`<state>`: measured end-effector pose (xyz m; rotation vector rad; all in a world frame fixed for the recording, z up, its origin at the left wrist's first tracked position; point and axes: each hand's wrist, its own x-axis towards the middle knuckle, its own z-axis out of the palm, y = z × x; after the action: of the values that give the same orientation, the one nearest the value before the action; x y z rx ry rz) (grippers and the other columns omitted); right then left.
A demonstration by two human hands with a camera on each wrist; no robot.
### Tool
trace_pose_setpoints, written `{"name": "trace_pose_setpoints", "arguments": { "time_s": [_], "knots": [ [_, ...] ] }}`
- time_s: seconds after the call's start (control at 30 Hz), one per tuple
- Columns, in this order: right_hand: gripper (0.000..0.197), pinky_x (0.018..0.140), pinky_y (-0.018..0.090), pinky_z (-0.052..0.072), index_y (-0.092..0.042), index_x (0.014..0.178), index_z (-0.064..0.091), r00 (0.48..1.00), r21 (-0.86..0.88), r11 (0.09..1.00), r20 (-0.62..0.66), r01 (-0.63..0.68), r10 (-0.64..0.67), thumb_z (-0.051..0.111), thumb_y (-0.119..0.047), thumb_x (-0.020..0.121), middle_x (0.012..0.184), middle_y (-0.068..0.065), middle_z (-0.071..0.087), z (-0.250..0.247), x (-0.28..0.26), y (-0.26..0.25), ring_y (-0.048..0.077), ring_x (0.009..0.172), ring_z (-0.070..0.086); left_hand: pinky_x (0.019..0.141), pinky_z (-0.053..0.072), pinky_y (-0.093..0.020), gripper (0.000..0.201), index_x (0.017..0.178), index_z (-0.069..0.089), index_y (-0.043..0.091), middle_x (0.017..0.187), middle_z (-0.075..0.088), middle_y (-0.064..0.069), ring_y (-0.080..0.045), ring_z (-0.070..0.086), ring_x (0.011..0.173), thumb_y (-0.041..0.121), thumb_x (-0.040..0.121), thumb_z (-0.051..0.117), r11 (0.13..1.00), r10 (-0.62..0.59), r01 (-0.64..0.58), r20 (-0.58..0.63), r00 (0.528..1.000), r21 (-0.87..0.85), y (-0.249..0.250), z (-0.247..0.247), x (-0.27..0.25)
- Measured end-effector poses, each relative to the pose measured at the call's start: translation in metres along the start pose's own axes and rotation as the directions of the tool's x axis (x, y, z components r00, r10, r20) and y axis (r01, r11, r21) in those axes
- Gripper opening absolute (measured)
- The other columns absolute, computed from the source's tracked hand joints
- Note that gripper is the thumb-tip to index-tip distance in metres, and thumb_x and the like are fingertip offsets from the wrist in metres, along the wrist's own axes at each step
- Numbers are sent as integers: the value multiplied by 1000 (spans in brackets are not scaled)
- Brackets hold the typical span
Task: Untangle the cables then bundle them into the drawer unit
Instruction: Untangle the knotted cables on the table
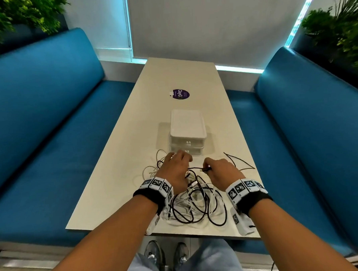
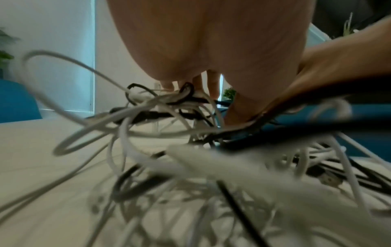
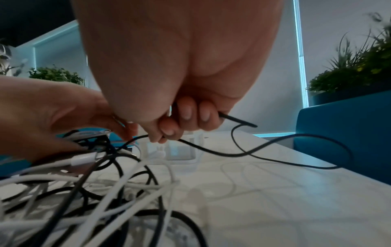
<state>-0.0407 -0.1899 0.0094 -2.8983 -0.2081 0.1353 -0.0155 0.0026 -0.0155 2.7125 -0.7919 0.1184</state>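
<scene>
A tangle of black and white cables (image 1: 196, 202) lies on the near end of the table (image 1: 118, 175). Behind it stands the white drawer unit (image 1: 187, 132), both drawers closed, also seen as the drawer unit (image 3: 175, 150) in the right wrist view. My right hand (image 1: 207, 169) pinches a black cable (image 3: 243, 153) near its plug, fingers (image 3: 186, 113) curled round it. That cable loops off to the right. My left hand (image 1: 181, 158) reaches down onto the tangle's far side, fingers (image 2: 213, 86) among the loops. Whether it pinches a cable is hidden.
A round purple sticker (image 1: 179, 94) sits on the table beyond the drawer unit. Blue benches (image 1: 49, 131) run along both sides, with plants (image 1: 338, 35) behind them. The table's near edge lies just under my wrists.
</scene>
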Motion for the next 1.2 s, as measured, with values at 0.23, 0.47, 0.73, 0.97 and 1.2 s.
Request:
{"name": "trace_pose_setpoints", "arguments": {
  "time_s": [0.23,0.47,0.73,0.97,1.2],
  "knots": [
    [9,62,40,52,-28,102,47,999,62,998,-32,15,-13,45,-36,97,78,8,62,0,3,-10,31,70,58,120,4,-43,45,129,53,22,133,54,1,-20,42,130,38,87,50,989,-129,134,72,989,-66,11,-10,7],
    [15,66,39,53,-31,110,48,999,-90,995,9,-35,36,41,-41,100,89,7,62,2,-7,15,31,77,61,116,11,-51,21,103,69,24,110,54,4,-23,50,111,27,93,51,949,-81,72,18,997,306,-4,9,-11],
    [21,61,33,48,-29,110,50,989,-136,980,8,-144,147,38,-43,102,82,3,55,0,-14,30,29,72,59,115,8,-57,19,102,72,32,104,62,11,-16,53,113,28,87,61,931,27,-39,39,999,363,-6,1,-13],
    [36,81,41,53,-29,133,48,998,81,995,27,-60,58,45,-36,99,106,14,67,12,-2,-8,34,97,63,118,6,-51,29,111,69,24,117,54,3,-22,43,124,13,86,57,918,63,-73,40,997,389,5,5,-5],
    [20,79,39,52,-25,110,62,998,127,992,56,-19,12,50,-29,95,102,10,70,17,9,-21,32,95,63,108,33,-40,48,125,53,17,136,41,-8,-31,45,122,26,82,71,996,5,5,-112,994,86,-2,5,-8]
  ]
}}
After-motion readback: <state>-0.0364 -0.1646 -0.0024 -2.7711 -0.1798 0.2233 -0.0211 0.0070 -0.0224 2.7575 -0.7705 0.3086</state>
